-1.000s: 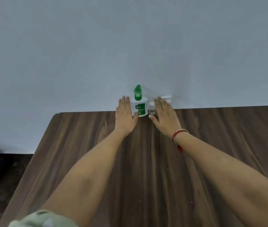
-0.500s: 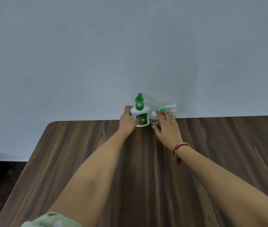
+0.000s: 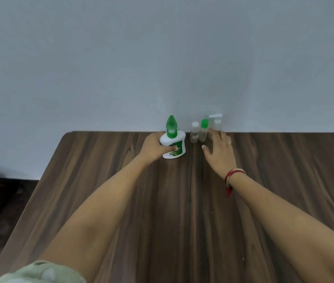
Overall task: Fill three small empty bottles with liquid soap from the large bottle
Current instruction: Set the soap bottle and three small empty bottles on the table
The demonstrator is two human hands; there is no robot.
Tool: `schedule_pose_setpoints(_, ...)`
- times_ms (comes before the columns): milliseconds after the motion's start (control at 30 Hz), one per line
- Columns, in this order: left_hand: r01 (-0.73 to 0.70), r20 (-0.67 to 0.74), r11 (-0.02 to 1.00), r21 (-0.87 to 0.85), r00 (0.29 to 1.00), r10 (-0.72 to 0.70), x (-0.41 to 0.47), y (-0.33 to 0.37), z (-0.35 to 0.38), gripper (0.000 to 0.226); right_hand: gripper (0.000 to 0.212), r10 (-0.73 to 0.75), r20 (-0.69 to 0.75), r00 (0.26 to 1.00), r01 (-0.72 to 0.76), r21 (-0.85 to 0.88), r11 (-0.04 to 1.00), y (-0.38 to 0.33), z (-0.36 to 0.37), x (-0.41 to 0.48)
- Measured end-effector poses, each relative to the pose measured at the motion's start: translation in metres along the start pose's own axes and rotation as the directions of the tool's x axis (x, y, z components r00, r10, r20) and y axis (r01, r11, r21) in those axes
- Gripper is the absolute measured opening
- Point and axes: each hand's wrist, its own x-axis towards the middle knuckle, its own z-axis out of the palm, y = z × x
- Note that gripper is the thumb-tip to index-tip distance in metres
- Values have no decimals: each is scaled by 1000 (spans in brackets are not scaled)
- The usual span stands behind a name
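Three small bottles beside large bottle in left hand

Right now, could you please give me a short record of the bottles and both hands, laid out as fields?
source: large soap bottle, white, green pump
holder: left hand grips it
targets: white-capped bottle, green-capped bottle, pump-topped bottle, in a row, tops on
free hand: right hand, open, fingers at the pump-topped bottle, contact unclear
surface: dark wooden table
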Motion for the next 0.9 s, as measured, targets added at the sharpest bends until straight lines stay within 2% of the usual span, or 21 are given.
schedule_pose_setpoints(267, 23, 63, 999, -43, 998, -21, -135, -13, 3, 41, 54, -22, 62, 998, 23, -20, 1000, -4, -10, -36)
schedule_pose_setpoints(500, 78, 13, 996, -46, 997, -78, -254, -33, 5, 42, 54, -144, 109, 984, 148, -33, 988, -12, -18, -26)
schedule_pose_setpoints(700, 47, -38, 998, -36, 998, -49, -278, -43, 10, 53, 58, -224, 222, 949, 272, -212, 939, -32, -13, 25)
schedule_pose_setpoints(800, 42, -43, 999, -32, 998, -43, -278, -49, 12, 58, 61, -199, 335, 921, 299, -279, 913, -36, -3, 49)
schedule_pose_setpoints(900, 34, -62, 999, -14, 997, -35, -276, -53, 14, 58, 60, -175, 353, 919, 309, -368, 877, -37, 5, 62)
